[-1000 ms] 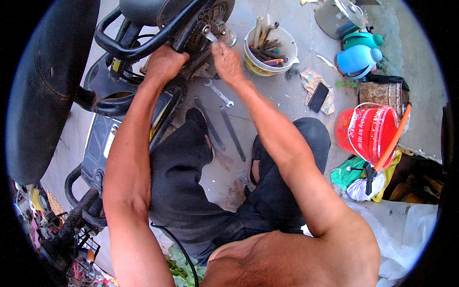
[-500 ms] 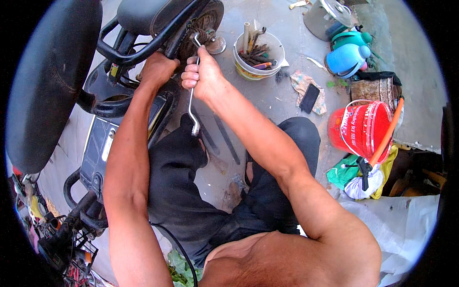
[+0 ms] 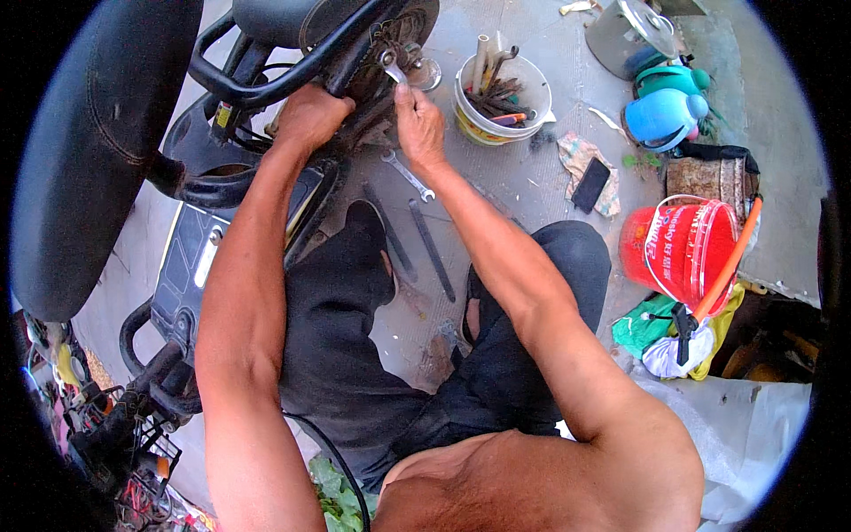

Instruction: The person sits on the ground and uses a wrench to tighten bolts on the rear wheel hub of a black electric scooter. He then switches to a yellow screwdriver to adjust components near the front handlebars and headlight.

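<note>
My right hand [image 3: 421,124] grips a silver wrench [image 3: 388,60]. The wrench's upper end sits at the axle area of the wheel [image 3: 377,84] on a black two-wheeler [image 3: 244,93]. My hand and forearm hide the rest of its handle. My left hand [image 3: 310,115] is pressed against the vehicle beside the wheel, below the black grab rail [image 3: 253,93]. Its fingers are mostly hidden behind dark parts. A second, shorter wrench [image 3: 409,176] lies on the floor below my right hand, near two dark flat strips [image 3: 432,248].
A white bucket of tools [image 3: 503,120] stands right of the wheel. Farther right are a phone [image 3: 590,183] on a cloth, a blue jug [image 3: 660,117], a metal pot [image 3: 631,40], a red bucket [image 3: 678,248] and an orange-handled tool [image 3: 727,266]. My bent knees frame the floor.
My right hand has swung the wrench's handle to the right, with its end still at the axle. The wrench on the floor now shows. My left hand stays by the wheel.
</note>
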Action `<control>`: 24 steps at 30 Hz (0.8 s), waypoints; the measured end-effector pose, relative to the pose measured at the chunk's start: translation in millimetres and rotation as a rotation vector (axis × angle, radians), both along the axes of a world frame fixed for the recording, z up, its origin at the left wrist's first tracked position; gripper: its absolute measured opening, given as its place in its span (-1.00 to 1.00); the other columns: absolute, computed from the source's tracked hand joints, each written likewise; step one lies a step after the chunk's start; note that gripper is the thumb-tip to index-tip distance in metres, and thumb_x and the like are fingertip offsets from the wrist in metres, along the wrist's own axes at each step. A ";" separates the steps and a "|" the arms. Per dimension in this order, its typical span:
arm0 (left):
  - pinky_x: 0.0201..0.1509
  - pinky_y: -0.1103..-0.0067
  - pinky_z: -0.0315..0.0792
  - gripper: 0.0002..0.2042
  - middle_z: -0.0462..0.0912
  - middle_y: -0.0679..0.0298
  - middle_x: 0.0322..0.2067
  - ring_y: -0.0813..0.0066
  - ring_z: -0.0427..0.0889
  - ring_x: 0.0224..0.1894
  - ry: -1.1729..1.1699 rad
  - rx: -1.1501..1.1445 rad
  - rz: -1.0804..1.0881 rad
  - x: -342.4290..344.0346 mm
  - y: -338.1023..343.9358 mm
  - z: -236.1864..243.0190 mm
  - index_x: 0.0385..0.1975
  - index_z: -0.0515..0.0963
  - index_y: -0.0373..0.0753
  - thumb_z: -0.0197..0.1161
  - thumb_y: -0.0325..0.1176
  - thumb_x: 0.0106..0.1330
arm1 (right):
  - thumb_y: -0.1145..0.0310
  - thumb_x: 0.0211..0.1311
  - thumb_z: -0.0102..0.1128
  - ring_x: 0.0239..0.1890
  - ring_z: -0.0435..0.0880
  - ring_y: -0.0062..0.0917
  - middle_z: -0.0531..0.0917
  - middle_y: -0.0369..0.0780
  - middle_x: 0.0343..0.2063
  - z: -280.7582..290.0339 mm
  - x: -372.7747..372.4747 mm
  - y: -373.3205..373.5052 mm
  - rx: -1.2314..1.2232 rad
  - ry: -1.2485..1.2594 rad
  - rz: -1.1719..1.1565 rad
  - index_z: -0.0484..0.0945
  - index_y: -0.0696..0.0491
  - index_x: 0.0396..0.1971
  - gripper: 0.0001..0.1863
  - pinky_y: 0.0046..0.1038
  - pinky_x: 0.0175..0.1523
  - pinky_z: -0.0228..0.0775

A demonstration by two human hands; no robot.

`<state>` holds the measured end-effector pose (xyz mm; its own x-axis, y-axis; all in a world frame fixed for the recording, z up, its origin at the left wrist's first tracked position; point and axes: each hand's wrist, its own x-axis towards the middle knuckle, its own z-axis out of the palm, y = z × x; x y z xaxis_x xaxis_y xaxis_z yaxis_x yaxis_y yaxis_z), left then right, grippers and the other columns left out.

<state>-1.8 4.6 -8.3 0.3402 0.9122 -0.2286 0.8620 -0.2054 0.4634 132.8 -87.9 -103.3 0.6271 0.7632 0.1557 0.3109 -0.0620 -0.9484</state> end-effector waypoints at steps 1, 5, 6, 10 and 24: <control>0.13 0.31 0.42 -0.47 0.62 -0.20 -0.11 -0.06 0.59 0.03 -0.001 -0.011 -0.002 0.7 -0.5 1.3 -0.13 0.61 -0.41 0.27 -0.09 -0.01 | -0.13 0.39 -0.11 -0.32 0.49 0.18 0.55 0.15 -0.47 -1.8 3.3 2.8 0.012 -0.017 0.009 0.47 0.19 -0.44 -0.40 -0.08 -0.25 0.32; 0.13 0.31 0.42 -0.47 0.62 -0.19 -0.12 -0.05 0.60 0.02 -0.013 -0.001 0.012 -5.0 8.0 -15.9 -0.11 0.62 -0.38 0.29 -0.08 -0.01 | -0.13 0.41 -0.15 -0.32 0.49 0.18 0.55 0.14 -0.49 -12.4 11.2 11.3 0.052 -0.060 0.054 0.45 0.18 -0.43 -0.41 -0.07 -0.27 0.32; 0.13 0.31 0.42 -0.47 0.63 -0.18 -0.11 -0.04 0.60 0.02 -0.028 0.016 0.017 -4.4 7.4 -18.7 -0.11 0.62 -0.38 0.30 -0.08 -0.01 | -0.13 0.41 -0.15 -0.33 0.50 0.17 0.55 0.13 -0.49 -13.9 10.0 12.1 0.053 -0.022 0.075 0.45 0.18 -0.42 -0.41 -0.08 -0.27 0.32; 0.13 0.32 0.42 -0.45 0.63 -0.16 -0.10 -0.02 0.60 0.02 -0.043 0.027 0.001 -2.6 9.4 -22.4 -0.08 0.60 -0.36 0.31 -0.06 0.00 | -0.14 0.40 -0.14 -0.38 0.50 0.12 0.54 0.11 -0.51 -26.7 -5.6 17.3 0.032 0.191 0.100 0.48 0.18 -0.40 -0.40 -0.14 -0.27 0.34; -0.21 0.40 0.56 -0.58 0.69 -0.02 -0.39 0.20 0.72 -0.35 0.004 0.117 0.018 -3.3 10.9 -24.1 -0.32 0.61 -0.44 0.35 -0.15 0.00 | -0.22 0.40 -0.15 -0.76 0.18 -0.67 0.19 -0.41 -0.75 68.3 -31.2 -12.4 -0.104 1.056 0.125 0.29 0.00 -0.52 -0.44 -0.53 -0.70 0.04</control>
